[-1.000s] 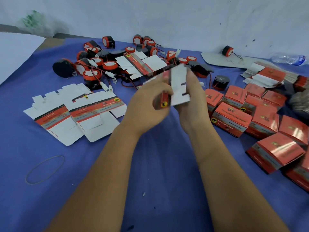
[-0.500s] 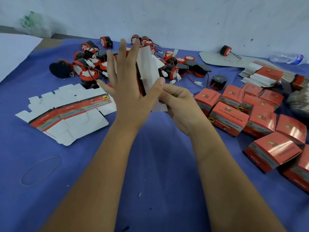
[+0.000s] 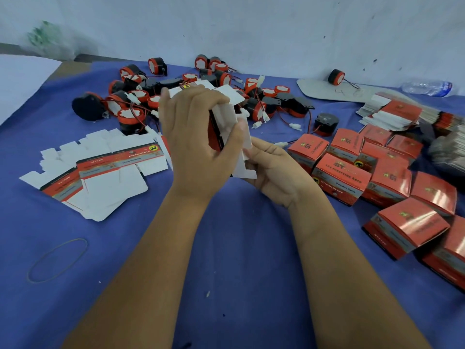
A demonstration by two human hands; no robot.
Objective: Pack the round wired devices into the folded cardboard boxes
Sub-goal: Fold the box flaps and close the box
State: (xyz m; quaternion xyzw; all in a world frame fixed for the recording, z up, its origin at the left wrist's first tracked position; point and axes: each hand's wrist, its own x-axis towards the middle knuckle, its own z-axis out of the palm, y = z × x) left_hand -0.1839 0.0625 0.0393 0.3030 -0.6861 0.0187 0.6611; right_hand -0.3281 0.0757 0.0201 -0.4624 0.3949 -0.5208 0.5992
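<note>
Both hands hold one half-folded cardboard box [image 3: 230, 122], white inside and red outside, above the blue table. My left hand [image 3: 198, 137] curls over its top and left side, thumb on the white flaps. My right hand [image 3: 274, 170] grips its lower white flap from underneath. A heap of round red-and-black wired devices [image 3: 191, 94] lies behind the hands. Flat unfolded box blanks [image 3: 100, 167] lie to the left. Several folded red boxes [image 3: 377, 172] are grouped at the right.
A rubber band [image 3: 57, 260] lies at the front left. A stack of flat blanks [image 3: 402, 114] and a plastic bottle [image 3: 427, 88] sit at the back right. One device [image 3: 336, 76] rests on a grey sheet by the wall. A white board [image 3: 22, 79] lies far left.
My left hand's spread fingers have curled down over the box. The box has opened from flat into a partly formed shape, and my right hand has shifted to its lower flap.
</note>
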